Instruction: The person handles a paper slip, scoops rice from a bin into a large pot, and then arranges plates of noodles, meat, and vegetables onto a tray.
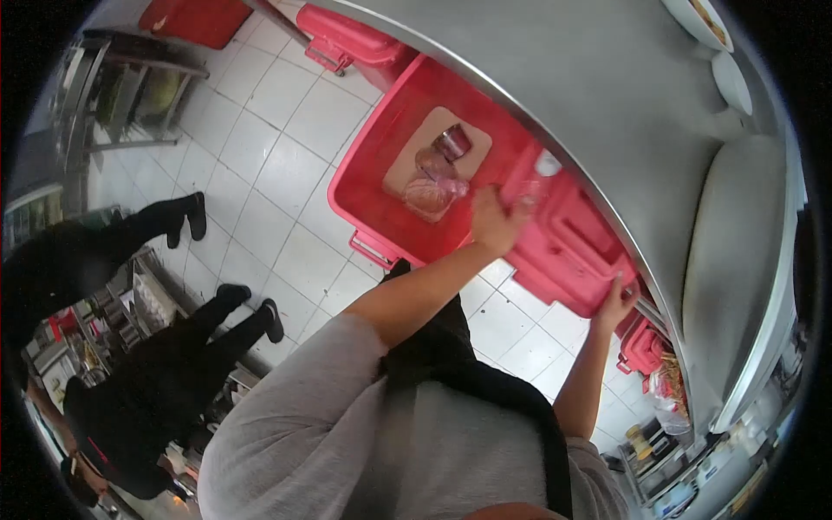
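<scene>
A red bin [364,169] stands open on the floor, under the steel counter's edge. On the powdery tan contents [400,173] inside lie a metal cup [452,141] and clear plastic bags [431,196] of brownish stuff. My left hand [496,224] is over the bin's near right rim, its fingers closed at a see-through plastic thing [527,184] with a whitish top; what exactly they hold I cannot tell. Beside the bin, its red lid [563,247] hangs tilted under the counter. My right hand [615,303] grips the lid's outer corner.
The steel counter [589,78] curves along the right, with white bowls [732,82] at its far end. More red bins [368,43] stand beneath it. Two people in dark clothes [156,381] are at the left, on the white tiled floor [260,165]. Metal shelving [121,100] stands behind.
</scene>
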The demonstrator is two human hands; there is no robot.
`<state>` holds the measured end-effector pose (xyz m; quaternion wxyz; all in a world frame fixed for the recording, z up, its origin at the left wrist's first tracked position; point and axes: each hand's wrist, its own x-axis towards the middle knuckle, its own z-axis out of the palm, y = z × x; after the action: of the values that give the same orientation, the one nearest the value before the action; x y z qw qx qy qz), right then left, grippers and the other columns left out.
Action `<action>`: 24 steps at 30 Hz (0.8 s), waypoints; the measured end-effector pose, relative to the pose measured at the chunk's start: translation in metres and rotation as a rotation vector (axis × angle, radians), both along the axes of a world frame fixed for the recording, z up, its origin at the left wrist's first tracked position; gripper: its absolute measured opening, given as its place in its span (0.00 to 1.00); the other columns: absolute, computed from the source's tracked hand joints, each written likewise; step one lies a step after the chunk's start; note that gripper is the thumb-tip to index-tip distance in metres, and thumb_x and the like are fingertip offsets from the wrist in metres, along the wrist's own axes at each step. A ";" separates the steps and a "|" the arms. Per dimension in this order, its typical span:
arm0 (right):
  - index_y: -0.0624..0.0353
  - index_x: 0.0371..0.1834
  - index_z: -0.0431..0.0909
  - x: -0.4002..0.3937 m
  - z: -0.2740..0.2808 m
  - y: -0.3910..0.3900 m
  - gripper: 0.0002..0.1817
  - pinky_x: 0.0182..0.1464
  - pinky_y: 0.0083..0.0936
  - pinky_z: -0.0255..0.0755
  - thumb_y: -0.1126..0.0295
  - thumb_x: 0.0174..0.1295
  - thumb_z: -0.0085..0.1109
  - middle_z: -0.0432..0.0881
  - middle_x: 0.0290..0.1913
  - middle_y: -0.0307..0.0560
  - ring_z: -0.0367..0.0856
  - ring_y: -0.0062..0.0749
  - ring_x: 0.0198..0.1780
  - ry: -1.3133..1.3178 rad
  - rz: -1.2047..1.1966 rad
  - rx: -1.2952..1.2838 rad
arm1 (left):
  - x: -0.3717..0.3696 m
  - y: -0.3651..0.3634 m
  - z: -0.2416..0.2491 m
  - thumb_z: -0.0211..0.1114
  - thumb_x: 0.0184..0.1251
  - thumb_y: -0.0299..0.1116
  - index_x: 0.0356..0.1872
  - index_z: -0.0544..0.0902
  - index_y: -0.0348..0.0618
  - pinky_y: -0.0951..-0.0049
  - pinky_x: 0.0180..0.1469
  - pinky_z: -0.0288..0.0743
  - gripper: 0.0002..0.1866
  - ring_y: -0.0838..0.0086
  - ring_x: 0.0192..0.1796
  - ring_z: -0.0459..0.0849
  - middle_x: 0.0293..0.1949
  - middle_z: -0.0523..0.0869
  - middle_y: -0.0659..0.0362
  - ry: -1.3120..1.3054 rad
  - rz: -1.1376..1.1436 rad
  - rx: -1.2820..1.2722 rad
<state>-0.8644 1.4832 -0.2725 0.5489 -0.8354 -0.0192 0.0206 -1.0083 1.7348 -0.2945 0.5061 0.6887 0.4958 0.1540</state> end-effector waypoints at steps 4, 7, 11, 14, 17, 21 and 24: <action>0.70 0.50 0.68 0.045 -0.024 -0.011 0.25 0.53 0.27 0.64 0.58 0.60 0.56 0.72 0.50 0.53 0.70 0.35 0.50 -0.070 0.046 -0.099 | 0.065 -0.024 0.014 0.64 0.49 0.54 0.53 0.65 0.27 0.50 0.57 0.59 0.40 0.46 0.57 0.64 0.52 0.66 0.38 0.043 -0.198 0.029; 0.71 0.41 0.75 0.053 -0.050 0.017 0.19 0.49 0.30 0.67 0.60 0.60 0.55 0.77 0.41 0.54 0.74 0.40 0.42 -0.200 0.092 -0.330 | 0.069 -0.019 0.016 0.64 0.48 0.54 0.60 0.61 0.32 0.48 0.60 0.53 0.44 0.48 0.64 0.54 0.60 0.59 0.40 0.126 -0.403 0.102; 0.73 0.55 0.65 0.031 0.003 0.062 0.36 0.57 0.42 0.61 0.50 0.56 0.58 0.67 0.57 0.68 0.66 0.57 0.57 -0.157 0.152 -0.985 | -0.026 0.044 -0.009 0.71 0.42 0.45 0.54 0.72 0.47 0.46 0.63 0.49 0.35 0.48 0.64 0.57 0.61 0.62 0.45 0.062 -0.280 0.555; 0.67 0.56 0.66 -0.051 0.025 0.143 0.26 0.57 0.40 0.63 0.70 0.54 0.61 0.69 0.56 0.58 0.67 0.52 0.57 -0.636 0.501 -0.425 | -0.126 0.138 0.018 0.68 0.48 0.45 0.60 0.66 0.49 0.44 0.58 0.54 0.36 0.52 0.61 0.62 0.58 0.65 0.46 0.371 0.018 0.698; 0.62 0.64 0.56 -0.128 -0.020 0.263 0.36 0.66 0.41 0.51 0.71 0.52 0.62 0.59 0.64 0.60 0.58 0.53 0.65 -0.202 1.191 -0.377 | -0.183 0.176 -0.045 0.65 0.49 0.45 0.64 0.59 0.50 0.54 0.53 0.63 0.39 0.56 0.58 0.65 0.54 0.68 0.52 0.756 -0.018 0.691; 0.60 0.67 0.53 -0.143 -0.170 0.354 0.43 0.66 0.40 0.51 0.58 0.50 0.63 0.56 0.66 0.62 0.55 0.52 0.66 0.009 1.322 -1.181 | -0.195 0.191 -0.055 0.64 0.51 0.42 0.65 0.57 0.47 0.57 0.52 0.65 0.39 0.59 0.55 0.68 0.50 0.70 0.53 0.699 -0.085 0.439; 0.58 0.65 0.57 -0.137 -0.253 0.350 0.37 0.53 0.39 0.59 0.57 0.53 0.59 0.64 0.58 0.60 0.63 0.45 0.55 0.288 1.377 -1.175 | -0.202 0.193 -0.058 0.62 0.54 0.42 0.65 0.57 0.45 0.58 0.50 0.66 0.37 0.59 0.50 0.72 0.47 0.72 0.52 0.632 -0.092 0.457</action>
<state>-1.0012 1.8334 -0.5259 -0.1009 -0.7737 -0.4306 0.4538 -1.2107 1.9281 -0.3523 0.1683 0.8188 0.5486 0.0178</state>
